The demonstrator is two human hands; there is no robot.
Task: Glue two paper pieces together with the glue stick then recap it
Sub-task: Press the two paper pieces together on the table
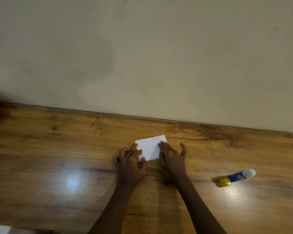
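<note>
The two forearms enter from the near edge of the table (41, 149) and end at the paper (150, 147), a white rectangle lying flat on the wood slightly beyond the table's middle. A thin second edge shows along its near side, so two pieces appear to be stacked, though the overlap cannot be confirmed. The left hand (131, 163) rests on the paper's left edge with fingers loosely curled and the thumb on the near corner; it pins the sheet rather than grips it. The right hand (172, 157) lies open and flat, its fingertips pressing the right part of the paper, with the thumb spread clear to the right. The glue stick (242, 176) lies on its side well to the right, beyond both hands, with its white end bare. The yellow cap (225, 182) sits loose beside the stick's other end. Risks, as judged from this layout: uneven pressure may slide the top piece out of alignment before the bond sets; squeezed-out glue may stick the paper to the table; the uncapped stick may roll or dry out; the loose cap may be knocked away. The table is glossy wood-grain laminate showing two lamp reflections. A plain beige wall (142, 56) meets its far edge. A dark object at the far left is too cropped to identify.
</note>
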